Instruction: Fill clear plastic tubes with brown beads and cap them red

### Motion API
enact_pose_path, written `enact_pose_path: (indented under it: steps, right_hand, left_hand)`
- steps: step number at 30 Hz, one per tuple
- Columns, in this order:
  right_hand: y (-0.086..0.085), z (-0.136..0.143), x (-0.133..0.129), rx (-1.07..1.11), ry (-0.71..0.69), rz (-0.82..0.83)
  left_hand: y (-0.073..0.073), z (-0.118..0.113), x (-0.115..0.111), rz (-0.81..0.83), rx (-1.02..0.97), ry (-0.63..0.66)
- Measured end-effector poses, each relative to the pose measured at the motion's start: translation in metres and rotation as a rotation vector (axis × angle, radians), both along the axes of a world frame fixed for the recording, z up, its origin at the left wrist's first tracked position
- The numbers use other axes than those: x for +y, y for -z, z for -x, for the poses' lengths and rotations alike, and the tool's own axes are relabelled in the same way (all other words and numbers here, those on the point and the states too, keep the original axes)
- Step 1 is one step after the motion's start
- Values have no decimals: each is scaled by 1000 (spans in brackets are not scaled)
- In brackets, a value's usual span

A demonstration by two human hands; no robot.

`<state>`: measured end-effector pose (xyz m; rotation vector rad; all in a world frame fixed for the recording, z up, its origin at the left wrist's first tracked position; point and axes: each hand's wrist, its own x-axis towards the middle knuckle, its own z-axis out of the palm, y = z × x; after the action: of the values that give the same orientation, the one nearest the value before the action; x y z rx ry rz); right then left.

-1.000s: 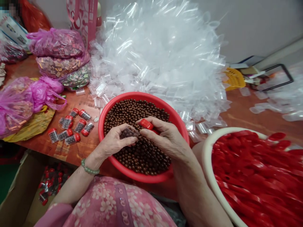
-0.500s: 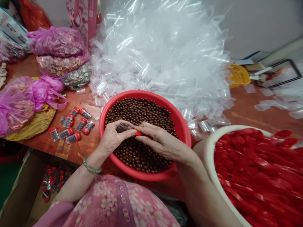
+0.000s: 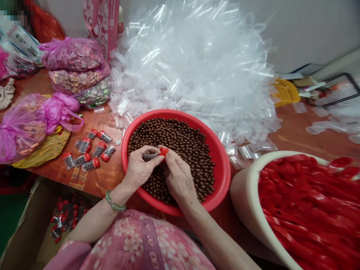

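Note:
Over a red basin [image 3: 225,168] of small brown balls [image 3: 171,131], my two hands meet. My left hand [image 3: 139,168] is closed round a clear plastic container [image 3: 151,153] with brown balls showing in its open mouth. A red cap [image 3: 164,151] sits at the container's right side, pinched by the fingertips of my right hand [image 3: 178,174]. Whether the cap is joined to the container is hidden by the fingers. Several filled containers with red ends [image 3: 99,149] lie on the table left of the basin.
A big heap of clear plastic pieces [image 3: 194,67] rises behind the basin. At right stands a white tub [image 3: 247,187] of red plastic parts. Pink bags [image 3: 73,54] are stacked at left. Below the table edge, a cardboard box [image 3: 30,221] holds more filled containers.
My right hand has turned more upright, its fingertips now on the red cap's right side. The balls in the container's mouth show more clearly. The whole view has shifted slightly.

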<state>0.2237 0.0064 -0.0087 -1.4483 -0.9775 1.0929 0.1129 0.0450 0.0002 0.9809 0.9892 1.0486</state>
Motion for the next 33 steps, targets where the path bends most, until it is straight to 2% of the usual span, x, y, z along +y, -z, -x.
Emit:
enact_pose_path:
  steps: [6, 11, 15, 19, 22, 25, 33]
  right_hand:
    - [-2, -5, 8, -112, 86, -91]
    - [-18, -23, 21, -53, 99, -208]
    - [-33, -29, 24, -155, -32, -347]
    - [-33, -25, 24, -342, -204, -448]
    - [-28, -24, 23, -373, -238, -457]
    - [-26, -28, 21, -375, -237, -432]
    - [-35, -40, 24, -399, -320, -323]
  left_hand:
    - [2, 1, -2, -9, -27, 87]
    - [1, 1, -4, 107, -112, 172]
    - [-1, 3, -3, 138, -114, 316]
    - [-1, 7, 0, 119, -120, 451]
    - [2, 9, 0, 130, -100, 532]
    - [4, 10, 0, 131, -96, 532]
    - [4, 11, 2, 139, -138, 589]
